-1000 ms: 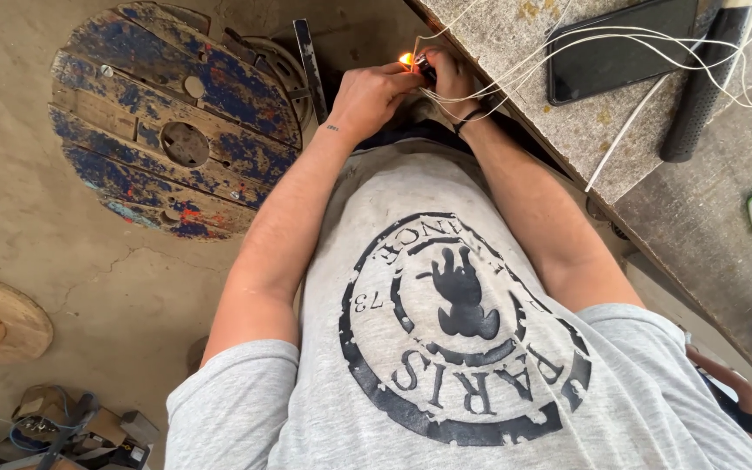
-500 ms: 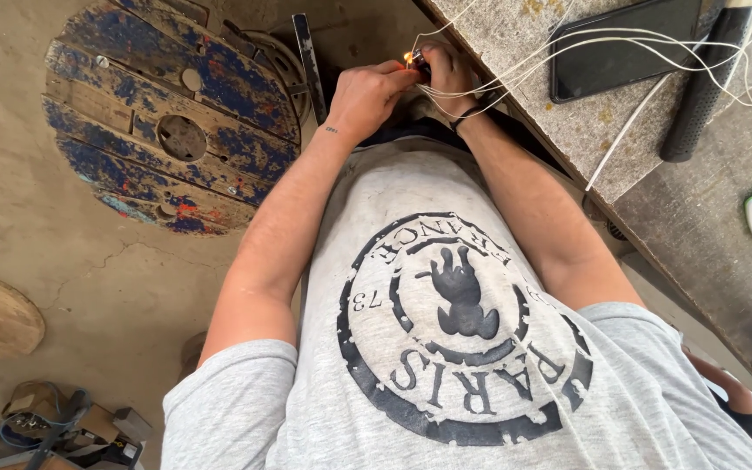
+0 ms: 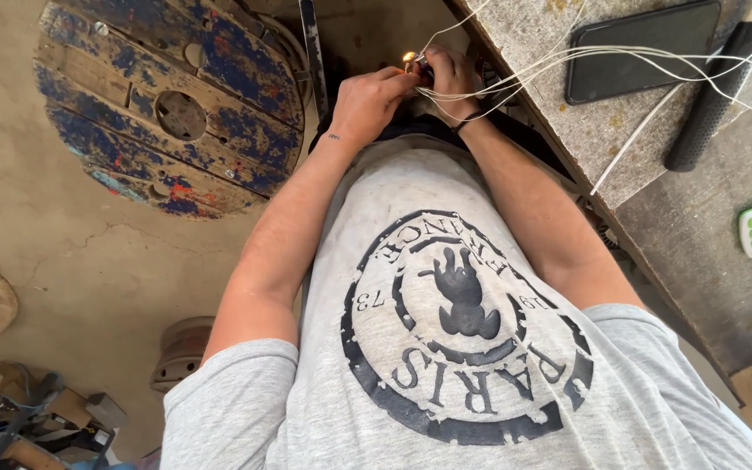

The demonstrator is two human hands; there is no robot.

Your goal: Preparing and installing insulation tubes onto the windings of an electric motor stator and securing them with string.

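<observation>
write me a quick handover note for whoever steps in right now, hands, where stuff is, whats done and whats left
Left hand: closed around a lighter, its small flame lit at the fingertips.
Right hand: pinching a bunch of thin white wires with their ends at the flame.
The wires run up over the grey workbench, past a dark phone and a black handle. A blue wooden cable spool lies on the floor to the left.
Done: wires gathered, flame lit. Left: heating of the ends is in progress; how far along cannot be told.
</observation>
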